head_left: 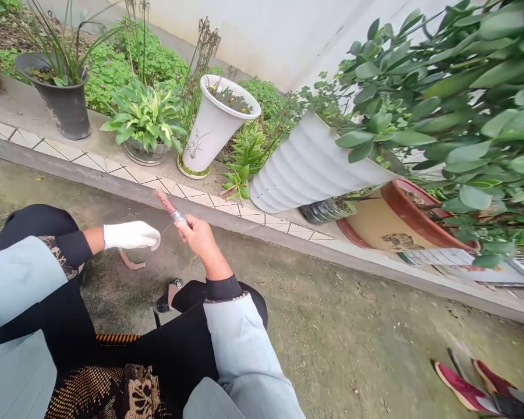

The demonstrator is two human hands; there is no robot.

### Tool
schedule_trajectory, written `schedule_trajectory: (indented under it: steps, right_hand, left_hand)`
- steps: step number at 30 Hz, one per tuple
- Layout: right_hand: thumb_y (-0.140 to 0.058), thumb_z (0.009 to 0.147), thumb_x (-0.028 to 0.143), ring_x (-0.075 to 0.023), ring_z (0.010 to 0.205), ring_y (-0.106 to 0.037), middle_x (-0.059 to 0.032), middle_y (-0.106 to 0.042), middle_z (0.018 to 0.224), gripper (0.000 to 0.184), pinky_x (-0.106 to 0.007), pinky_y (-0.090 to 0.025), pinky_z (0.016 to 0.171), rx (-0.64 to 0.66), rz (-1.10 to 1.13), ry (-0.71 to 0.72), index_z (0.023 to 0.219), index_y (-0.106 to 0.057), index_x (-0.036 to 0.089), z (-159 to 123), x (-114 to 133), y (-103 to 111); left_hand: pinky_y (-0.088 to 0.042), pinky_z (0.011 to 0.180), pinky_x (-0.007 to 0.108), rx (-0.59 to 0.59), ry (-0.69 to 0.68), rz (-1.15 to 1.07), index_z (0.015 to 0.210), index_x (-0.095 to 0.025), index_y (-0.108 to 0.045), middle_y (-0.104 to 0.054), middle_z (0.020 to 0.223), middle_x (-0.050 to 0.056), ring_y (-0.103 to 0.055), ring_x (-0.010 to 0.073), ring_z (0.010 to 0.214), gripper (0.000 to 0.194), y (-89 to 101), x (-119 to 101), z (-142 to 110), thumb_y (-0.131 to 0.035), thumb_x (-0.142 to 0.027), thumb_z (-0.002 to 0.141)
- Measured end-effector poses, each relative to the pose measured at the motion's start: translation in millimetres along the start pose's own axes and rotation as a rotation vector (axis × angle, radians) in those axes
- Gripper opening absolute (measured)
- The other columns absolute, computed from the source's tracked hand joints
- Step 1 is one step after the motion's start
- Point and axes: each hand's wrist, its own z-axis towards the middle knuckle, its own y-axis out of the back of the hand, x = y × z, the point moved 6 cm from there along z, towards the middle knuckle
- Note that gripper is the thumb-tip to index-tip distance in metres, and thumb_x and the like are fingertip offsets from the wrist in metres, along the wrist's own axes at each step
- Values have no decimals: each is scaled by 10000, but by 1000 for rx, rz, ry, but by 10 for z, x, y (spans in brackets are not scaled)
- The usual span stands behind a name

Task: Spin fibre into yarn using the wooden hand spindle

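My left hand (131,235), in a white glove, is closed with its fingertips pinched together on a thin wire (165,229). From there the wire runs up to a reddish-brown stick (166,202), where silvery turns of it (179,217) are wound around the shaft. My bare right hand (198,235) grips the lower part of that stick, thumb along it, with the far end pointing up and left. The part inside my fist is hidden. Beneath the gloved hand, a curved pinkish-brown strip (132,263) shows near the ground, partly covered.
A tiled ledge (126,174) crosses ahead, bearing a black pot (65,105), a white vase-shaped planter (220,128), a ribbed white planter (305,166) and a tan pot (388,221). Leafy branches (471,105) overhang at right. Another person's red shoes (463,387) are at lower right.
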Motion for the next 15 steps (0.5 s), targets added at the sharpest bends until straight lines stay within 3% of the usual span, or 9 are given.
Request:
schedule_trajectory:
  steps: [3,6,11,15]
  right_hand:
    - [-536,907,541,-182,705,-565,-50,-650,768,358,-266,-348,619,-39,-370,-70,869,-617,194,8,-49,70]
    - [-511,919,573,-232,820,-635,-96,-709,909,401,-284,-366,643,9,-656,-95,999,-657,208,-28,-52,56]
    - [-528,909,575,-242,890,-659,-111,-721,997,412,-288,-382,652,227,-806,-82,1028,-695,217,-44,-71,-215]
    - [-609,866,548,-207,786,-620,-97,-706,890,395,-279,-338,602,498,-771,-11,942,-723,178,-75,-30,-551]
  left_hand:
    - [-365,637,230,-31,36,295,798,-186,-662,-687,770,20,-550,134,664,275,44,-70,-24,-460,-340,903]
    - [-303,602,244,-68,99,630,842,-206,-675,-701,778,20,-526,137,636,289,157,-117,-95,-435,-337,936]
    - [-226,571,264,-58,28,866,853,-201,-683,-691,762,27,-463,130,602,226,180,-228,-170,-468,-243,909]
    - [-208,549,278,-77,-86,842,695,-166,-638,-614,638,7,-357,110,537,182,152,-345,-171,-543,-214,842]
